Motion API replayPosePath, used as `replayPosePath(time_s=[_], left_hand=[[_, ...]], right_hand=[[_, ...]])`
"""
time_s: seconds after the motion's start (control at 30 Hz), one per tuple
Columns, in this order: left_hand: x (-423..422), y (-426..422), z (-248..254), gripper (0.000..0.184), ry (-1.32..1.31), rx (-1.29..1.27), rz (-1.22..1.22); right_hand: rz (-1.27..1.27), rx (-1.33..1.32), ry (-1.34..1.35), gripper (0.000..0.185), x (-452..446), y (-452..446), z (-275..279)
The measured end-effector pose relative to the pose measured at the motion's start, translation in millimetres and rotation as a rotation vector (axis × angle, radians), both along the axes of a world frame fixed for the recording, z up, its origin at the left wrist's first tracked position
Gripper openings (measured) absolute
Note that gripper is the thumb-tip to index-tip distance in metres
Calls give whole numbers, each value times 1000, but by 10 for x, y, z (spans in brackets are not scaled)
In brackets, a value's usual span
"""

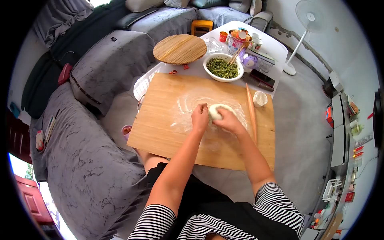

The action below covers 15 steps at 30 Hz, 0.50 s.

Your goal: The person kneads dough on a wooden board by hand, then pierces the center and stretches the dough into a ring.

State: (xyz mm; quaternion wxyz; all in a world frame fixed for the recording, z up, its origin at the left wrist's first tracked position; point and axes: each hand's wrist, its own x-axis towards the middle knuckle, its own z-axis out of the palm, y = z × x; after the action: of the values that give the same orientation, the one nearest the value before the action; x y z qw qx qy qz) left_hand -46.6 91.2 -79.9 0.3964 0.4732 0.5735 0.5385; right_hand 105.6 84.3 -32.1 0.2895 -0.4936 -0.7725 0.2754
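A pale round lump of dough (pixel 219 109) sits on a flour-dusted wooden board (pixel 160 120). My right hand (pixel 227 121) presses on its near right side, fingers curled into it. At the dough's left edge is my left hand (pixel 200 117), its fingers curled closed; whatever they may hold is hidden. Right of my hands lies a tapered wooden rolling pin (pixel 251 112). Beside the pin stands a small cup of white powder (pixel 260 99). Beyond the board, a white bowl (pixel 241 74) holds chopped green filling with chopsticks (pixel 236 55) in it.
The board rests on a white table (pixel 280 60). A round slatted tray (pixel 180 49), a dark phone-like object (pixel 262 78) and several containers are behind it. A grey-covered sofa (pixel 88 168) stands left, a white fan (pixel 310 18) at back right.
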Motion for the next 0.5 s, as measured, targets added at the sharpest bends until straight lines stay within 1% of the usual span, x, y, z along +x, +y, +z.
replayPosePath(time_s=[0.03,0.07,0.1,0.13,0.17,0.2,0.23,0.27,0.3,0.33,0.37,0.4,0.43,0.5], left_hand=[[-33,27,22,27,-2,13,8],[-70,53,17,27,-214,-183,10],[-94,75,27,29,-427,-377,7],[-85,30,108,37,-509,-380,64],[-100,-3,162,37,-511,-373,60],[-120,-22,194,43,-603,-467,4],[-137,-30,220,49,-695,-562,-53],[-154,3,192,58,-779,-630,-188],[-150,-31,279,58,-785,-622,-186],[-121,-104,433,61,-820,-592,-197],[-90,-160,513,64,-855,-563,-206],[-78,-156,443,59,-1105,-479,-213],[-95,-140,374,59,-1108,-478,-211],[-107,-152,285,54,-1332,-577,-262]], right_hand=[[49,-74,-13,43,-33,43,-194],[98,-147,-27,42,-70,93,-268],[105,-133,-31,42,-121,100,-123],[-6,-252,72,42,-190,43,141],[-122,-373,177,41,-227,17,296],[-128,-251,127,42,-239,72,322],[-130,-244,122,42,-219,74,351],[-66,-156,119,42,-194,69,382],[1,-70,116,42,-219,50,447],[112,-104,161,41,-227,23,453],[122,-102,156,41,-244,-28,454],[192,-127,28,43,-273,-125,530],[258,-154,-100,45,-287,-211,552],[254,-186,-115,47,-273,-306,374]])
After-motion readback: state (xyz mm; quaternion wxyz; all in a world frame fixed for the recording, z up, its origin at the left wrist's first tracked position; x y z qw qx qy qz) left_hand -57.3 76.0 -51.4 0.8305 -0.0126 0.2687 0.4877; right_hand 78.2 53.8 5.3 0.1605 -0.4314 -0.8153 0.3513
